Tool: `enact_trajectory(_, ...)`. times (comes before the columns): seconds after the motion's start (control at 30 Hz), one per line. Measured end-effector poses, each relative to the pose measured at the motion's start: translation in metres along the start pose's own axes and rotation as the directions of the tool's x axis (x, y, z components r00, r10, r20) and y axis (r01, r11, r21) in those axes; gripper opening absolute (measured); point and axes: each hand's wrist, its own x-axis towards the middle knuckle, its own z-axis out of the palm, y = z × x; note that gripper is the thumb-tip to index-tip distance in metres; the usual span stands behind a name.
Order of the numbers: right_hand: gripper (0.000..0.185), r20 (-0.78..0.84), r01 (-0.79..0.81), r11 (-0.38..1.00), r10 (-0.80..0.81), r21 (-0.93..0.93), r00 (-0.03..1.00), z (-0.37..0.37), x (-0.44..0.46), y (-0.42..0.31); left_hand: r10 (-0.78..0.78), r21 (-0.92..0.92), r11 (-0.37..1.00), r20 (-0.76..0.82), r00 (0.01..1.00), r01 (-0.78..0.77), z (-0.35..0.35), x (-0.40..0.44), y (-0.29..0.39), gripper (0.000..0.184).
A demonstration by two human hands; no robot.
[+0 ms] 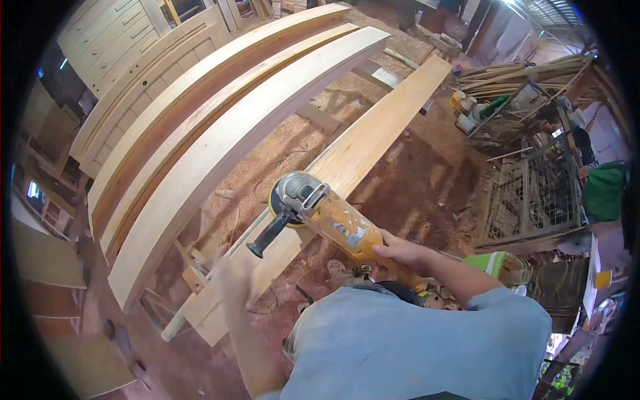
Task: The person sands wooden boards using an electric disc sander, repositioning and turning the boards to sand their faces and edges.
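A yellow and grey power tool (340, 223) with a round disc head rests on a long pale wooden board (377, 137). My right hand (400, 253) is wrapped round the rear of the tool's yellow body. A black side handle (269, 235) sticks out from the tool head toward the lower left. Just left of that handle, my left hand (233, 277) is over the near part of the board, apart from the tool. It is smeared by motion, so its fingers cannot be made out.
Long pale beams (247, 100) lie side by side at the left of the board. A panelled wooden door (157, 83) lies behind them. At the right are a metal grid frame (533, 193), stacked wood strips (520, 77) and a green cloth (603, 193). Sawdust covers the floor.
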Motion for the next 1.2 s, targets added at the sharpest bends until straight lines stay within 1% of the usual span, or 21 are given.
enact_trajectory(0.03,0.084,-0.024,0.013,0.999,-0.014,-0.037,1.000,0.002,0.003,0.010,-0.203,0.193,0.970,0.315,0.927,0.147,0.014,0.021,0.038,0.061)
enact_trajectory(0.1,0.082,-0.056,0.021,0.997,-0.026,-0.073,0.998,0.006,0.001,0.017,-0.173,0.360,0.933,0.462,0.870,-0.006,0.048,0.046,0.044,0.062)
enact_trajectory(0.23,0.084,-0.134,-0.007,0.997,0.018,0.080,0.991,-0.013,-0.020,0.028,-0.225,0.455,0.888,0.567,0.793,-0.073,0.078,0.070,0.111,0.050)
enact_trajectory(0.3,0.083,-0.242,0.071,0.991,-0.041,0.117,0.969,-0.033,-0.021,0.047,0.077,0.513,0.784,0.479,0.874,-0.350,0.114,0.076,0.123,0.042)
enact_trajectory(0.33,0.083,-0.254,0.077,0.989,-0.043,0.125,0.966,-0.042,-0.022,0.052,0.088,0.509,0.780,0.486,0.869,-0.364,0.129,0.082,0.136,0.042)
enact_trajectory(0.4,0.078,-0.301,0.134,0.988,-0.106,0.074,0.948,-0.052,-0.026,0.055,0.084,0.335,0.872,0.616,0.783,-0.357,0.155,0.095,0.160,0.036)
enact_trajectory(0.47,0.072,-0.313,0.108,0.992,-0.080,0.071,0.946,-0.062,-0.031,0.045,0.056,0.317,0.866,0.708,0.704,-0.388,0.184,0.108,0.173,0.031)
enact_trajectory(0.53,0.065,-0.307,0.072,0.995,-0.048,0.068,0.951,-0.068,-0.033,0.042,0.151,0.201,0.885,0.730,0.667,-0.421,0.214,0.125,0.179,0.026)
enact_trajectory(0.6,0.055,-0.491,0.060,0.981,-0.145,-0.184,0.859,-0.064,-0.030,0.049,0.238,0.053,0.918,0.718,0.654,-0.392,0.246,0.132,0.174,0.025)
enact_trajectory(0.63,0.050,-0.560,-0.071,0.980,-0.045,-0.184,0.827,-0.068,-0.035,0.051,0.216,0.081,0.924,0.696,0.685,-0.374,0.224,0.117,0.185,0.026)
enact_trajectory(0.67,0.050,-0.531,0.052,0.995,-0.091,-0.088,0.842,-0.074,-0.036,0.069,0.178,0.116,0.935,0.661,0.729,-0.334,0.194,0.104,0.200,0.026)
enact_trajectory(0.7,0.051,-0.578,0.029,0.898,-0.308,-0.440,0.756,-0.062,-0.050,0.059,0.141,0.043,0.973,0.675,0.725,-0.229,0.179,0.088,0.187,0.032)
enact_trajectory(0.77,0.054,-0.529,0.019,0.947,-0.196,-0.321,0.826,-0.049,-0.068,0.036,0.095,0.016,0.990,0.650,0.754,-0.139,0.147,0.063,0.170,0.030)
enact_trajectory(0.8,0.055,-0.371,0.019,0.992,-0.065,-0.126,0.926,-0.070,-0.066,0.050,0.076,-0.014,0.996,0.646,0.759,-0.088,0.128,0.052,0.159,0.029)
enact_trajectory(0.83,0.055,-0.288,-0.022,0.995,-0.007,-0.095,0.958,-0.074,-0.068,0.051,0.007,0.009,1.000,0.650,0.760,-0.017,0.113,0.042,0.145,0.029)
enact_trajectory(0.87,0.055,-0.212,-0.055,0.996,0.039,-0.070,0.976,-0.076,-0.069,0.048,0.029,0.036,0.997,0.672,0.740,-0.072,0.102,0.032,0.138,0.029)
enact_trajectory(0.9,0.055,-0.181,-0.081,0.992,0.063,-0.092,0.981,-0.067,-0.065,0.048,0.064,0.050,0.989,0.693,0.718,-0.136,0.093,0.023,0.131,0.028)
enact_trajectory(0.97,0.058,-0.194,0.030,0.980,-0.070,-0.199,0.978,-0.030,-0.051,0.046,-0.027,0.044,0.999,0.653,0.757,-0.002,0.058,-0.001,0.098,0.028)
enact_trajectory(1.0,0.058,-0.177,0.025,0.976,-0.064,-0.215,0.982,-0.009,-0.046,0.037,-0.074,0.035,0.997,0.619,0.782,0.067,0.039,-0.012,0.082,0.027)
enact_trajectory(1.07,0.060,-0.051,-0.050,0.986,0.043,-0.157,0.998,-0.006,-0.044,0.007,-0.160,0.071,0.987,0.589,0.792,0.146,0.033,-0.029,0.081,0.026)
enact_trajectory(1.2,0.062,0.100,-0.123,0.949,0.158,-0.291,0.982,0.049,-0.019,-0.006,-0.387,0.176,0.922,0.471,0.792,0.346,-0.018,-0.076,0.027,0.020)
